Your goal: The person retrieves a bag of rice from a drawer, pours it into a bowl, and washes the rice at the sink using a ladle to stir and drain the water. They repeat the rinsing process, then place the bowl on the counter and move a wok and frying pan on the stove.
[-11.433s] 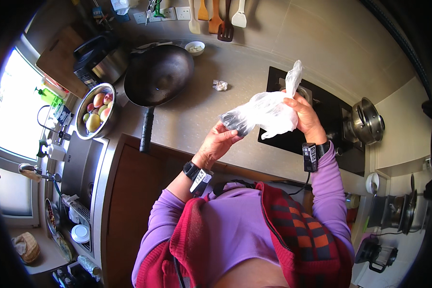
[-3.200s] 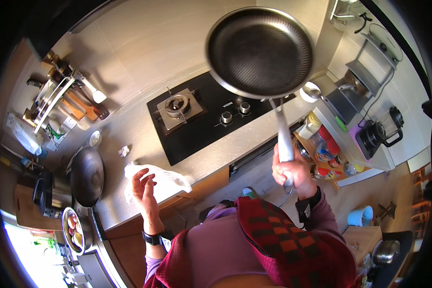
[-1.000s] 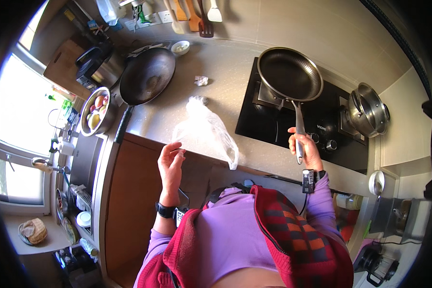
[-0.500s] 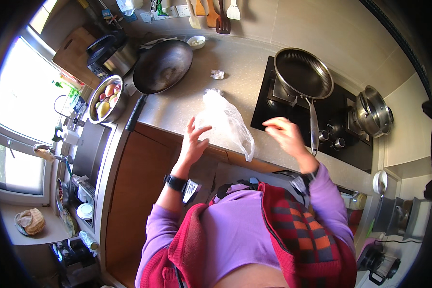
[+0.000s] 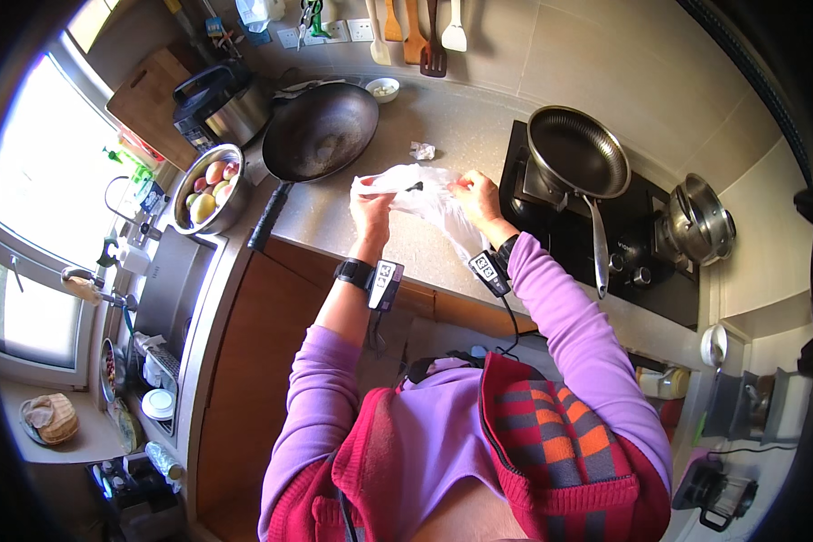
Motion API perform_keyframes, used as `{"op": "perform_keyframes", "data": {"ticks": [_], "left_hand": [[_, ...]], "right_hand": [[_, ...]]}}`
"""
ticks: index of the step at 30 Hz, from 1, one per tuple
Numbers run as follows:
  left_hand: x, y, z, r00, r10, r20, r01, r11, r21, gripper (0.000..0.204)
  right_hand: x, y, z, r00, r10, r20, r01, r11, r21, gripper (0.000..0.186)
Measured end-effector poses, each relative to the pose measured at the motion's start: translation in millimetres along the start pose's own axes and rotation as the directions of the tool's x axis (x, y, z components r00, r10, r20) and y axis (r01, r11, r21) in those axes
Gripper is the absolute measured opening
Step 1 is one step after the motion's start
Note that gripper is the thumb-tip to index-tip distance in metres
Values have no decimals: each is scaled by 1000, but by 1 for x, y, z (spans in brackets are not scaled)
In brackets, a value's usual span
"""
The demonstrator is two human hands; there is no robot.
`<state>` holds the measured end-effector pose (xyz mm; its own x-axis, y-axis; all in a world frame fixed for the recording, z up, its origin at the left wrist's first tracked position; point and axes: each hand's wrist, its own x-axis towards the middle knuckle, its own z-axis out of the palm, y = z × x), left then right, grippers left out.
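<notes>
A thin white plastic bag is stretched between my two hands above the front of the counter. Its left part is gripped by my left hand, with the fingers closed and partly covered by the plastic. My right hand pinches the bag's other side, and the loose end hangs down beside that wrist. Something small and dark shows at the bag's upper part, too small to name. Just beyond the bag, a crumpled white scrap lies on the counter.
A dark wok and a steel bowl of fruit stand to the left. On the right, a frying pan sits on the black hob, near stacked steel pots. A small white bowl is at the back.
Both hands were apart from the bag with fingers spread while it lay on the counter. They have reached forward, taken hold of it, and lifted and spread it.
</notes>
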<state>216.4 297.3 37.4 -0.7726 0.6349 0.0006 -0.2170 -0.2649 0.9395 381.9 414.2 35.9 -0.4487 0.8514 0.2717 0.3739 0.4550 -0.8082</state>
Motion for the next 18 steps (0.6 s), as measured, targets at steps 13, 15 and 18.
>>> {"op": "perform_keyframes", "data": {"ticks": [13,15,18], "left_hand": [[2,-18,-20,994,98,54,-110,773,625,45],[5,-11,-32,982,103,158,-188,493,849,44],[13,-12,-40,992,-75,105,-55,491,870,34]], "right_hand": [[21,17,14,958,286,33,-245,868,-431,21],[38,29,12,927,375,-2,-357,883,-303,21],[48,34,10,817,561,132,-569,752,331,18]]}}
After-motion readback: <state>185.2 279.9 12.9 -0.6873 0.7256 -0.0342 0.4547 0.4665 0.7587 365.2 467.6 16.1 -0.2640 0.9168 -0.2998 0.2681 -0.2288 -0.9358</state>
